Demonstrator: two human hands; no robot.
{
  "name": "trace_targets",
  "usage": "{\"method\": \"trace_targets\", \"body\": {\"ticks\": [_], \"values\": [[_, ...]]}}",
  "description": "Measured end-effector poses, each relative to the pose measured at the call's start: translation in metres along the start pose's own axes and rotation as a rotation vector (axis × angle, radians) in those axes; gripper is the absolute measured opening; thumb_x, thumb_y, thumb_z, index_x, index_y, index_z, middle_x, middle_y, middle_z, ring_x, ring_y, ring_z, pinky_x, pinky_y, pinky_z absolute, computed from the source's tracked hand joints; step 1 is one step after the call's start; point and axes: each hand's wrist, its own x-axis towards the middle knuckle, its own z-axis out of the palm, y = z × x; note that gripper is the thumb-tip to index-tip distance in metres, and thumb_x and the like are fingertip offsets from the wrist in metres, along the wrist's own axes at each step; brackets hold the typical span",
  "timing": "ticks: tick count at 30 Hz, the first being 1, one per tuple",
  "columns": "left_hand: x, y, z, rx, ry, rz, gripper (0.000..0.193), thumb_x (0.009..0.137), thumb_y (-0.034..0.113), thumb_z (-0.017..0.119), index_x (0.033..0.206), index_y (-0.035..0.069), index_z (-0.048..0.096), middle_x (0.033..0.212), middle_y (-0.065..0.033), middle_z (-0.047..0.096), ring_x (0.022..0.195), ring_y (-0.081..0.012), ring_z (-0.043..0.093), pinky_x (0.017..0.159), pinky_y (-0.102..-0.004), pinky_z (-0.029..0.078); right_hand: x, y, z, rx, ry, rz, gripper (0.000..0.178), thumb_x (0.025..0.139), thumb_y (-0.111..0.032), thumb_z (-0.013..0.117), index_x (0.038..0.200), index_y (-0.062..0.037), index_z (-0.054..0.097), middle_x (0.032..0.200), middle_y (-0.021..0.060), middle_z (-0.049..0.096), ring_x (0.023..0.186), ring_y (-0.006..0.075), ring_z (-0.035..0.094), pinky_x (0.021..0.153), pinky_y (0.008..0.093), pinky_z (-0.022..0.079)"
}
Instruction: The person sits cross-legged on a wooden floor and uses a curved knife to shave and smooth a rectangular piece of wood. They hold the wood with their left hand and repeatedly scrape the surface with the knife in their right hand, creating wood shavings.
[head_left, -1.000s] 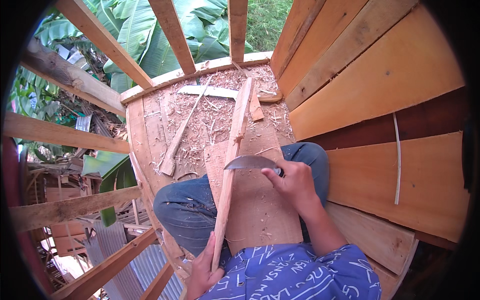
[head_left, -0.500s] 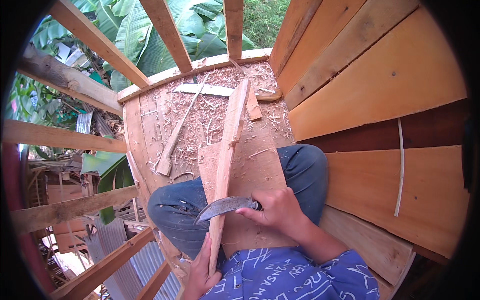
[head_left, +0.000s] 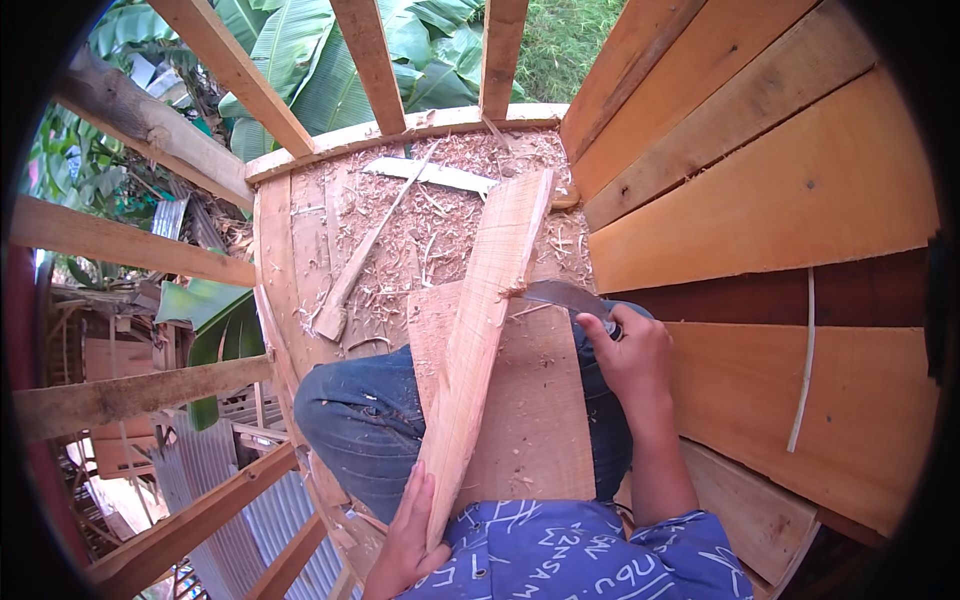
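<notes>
In the lower left, the left hand (head_left: 407, 532) grips the near end of a long piece of wood (head_left: 480, 318), which slants up mid-frame over a board (head_left: 545, 410); right of centre, the right hand (head_left: 632, 352) wraps round the handle of a knife (head_left: 565, 294), blade at the wood's right edge; shallow strokes along the grain, stopping short of the left hand, should cut cleanest

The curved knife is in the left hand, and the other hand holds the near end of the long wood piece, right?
Not quite: the head view shows the curved knife in the right hand; the left hand holds the near end of the long wood piece.
</notes>
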Motion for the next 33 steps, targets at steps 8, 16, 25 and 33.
{"method": "trace_targets", "body": {"ticks": [8,16,25,33], "values": [[0.004,-0.020,0.007,-0.006,-0.021,0.078,0.100,0.068,0.014,0.060,0.153,0.003,0.008,0.157,-0.0286,0.003,0.146,-0.0427,0.008,0.117,-0.0459,0.011,-0.048,-0.035,-0.010,0.133,-0.289,-0.312,0.053,0.081,-0.054,0.068,0.062,-0.0062,0.055,0.054,0.0107,0.055,0.049,0.0290,0.059,0.046,0.0381,0.045],[0.005,-0.022,0.009,-0.012,-0.024,0.069,0.100,0.071,0.021,0.070,0.151,0.002,0.013,0.155,-0.0326,0.002,0.144,-0.0490,0.003,0.113,-0.0581,0.008,0.010,-0.004,0.003,-0.046,-0.140,-0.298,0.067,0.069,-0.072,0.067,0.062,-0.0063,0.055,0.053,0.0096,0.055,0.049,0.0274,0.059,0.046,0.0370,0.044],[0.006,-0.029,0.009,0.020,-0.026,0.101,0.103,0.069,0.020,0.071,0.151,0.003,0.011,0.154,-0.0334,0.002,0.144,-0.0495,0.004,0.113,-0.0581,0.009,0.017,0.002,0.002,-0.049,-0.014,-0.044,0.064,0.073,-0.065,0.068,0.067,-0.0027,0.059,0.055,0.0156,0.057,0.053,0.0350,0.059,0.049,0.0423,0.046],[0.006,-0.031,0.010,-0.011,-0.015,0.107,0.103,0.067,0.018,0.071,0.151,0.004,0.013,0.154,-0.0336,0.003,0.144,-0.0506,0.006,0.113,-0.0587,0.010,-0.042,-0.025,-0.004,0.129,-0.294,-0.288,0.051,0.081,-0.053,0.069,0.065,-0.0057,0.057,0.055,0.0117,0.056,0.050,0.0315,0.059,0.046,0.0403,0.045]]}}
